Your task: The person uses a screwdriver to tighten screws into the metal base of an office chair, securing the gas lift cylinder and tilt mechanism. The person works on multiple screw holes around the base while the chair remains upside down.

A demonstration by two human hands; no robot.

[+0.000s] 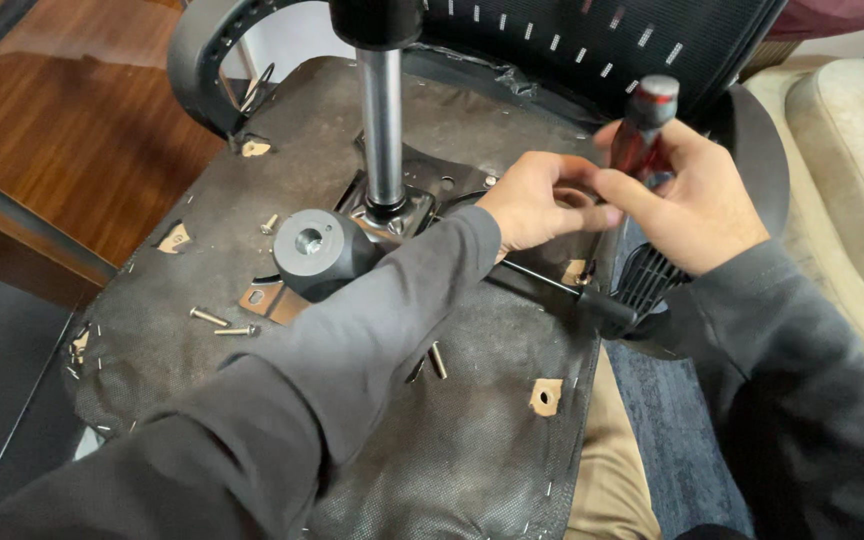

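**Two hands on a screwdriver above an upturned office chair**

A person's right hand (697, 195) is wrapped tightly around the red, translucent handle of a screwdriver (642, 130), thumb and fingers closed on it, the handle's dark cap pointing up and away. The left hand (542, 200) reaches across from the near left in a grey sleeve, its fingers curled narrow against the lower part of the handle and touching the right hand's fingertips. Both meet at the far right of the chair's underside (472, 440), a dark fabric-covered seat base lying face up. Just left of the hands stands the chrome gas cylinder (382, 120), upright in its metal mounting plate (422, 205). A round black knob (322, 250) sits near the plate, beside the left forearm. Loose screws (222, 322) lie scattered on the fabric at near left. A black lever (572, 292) runs beneath the hands.
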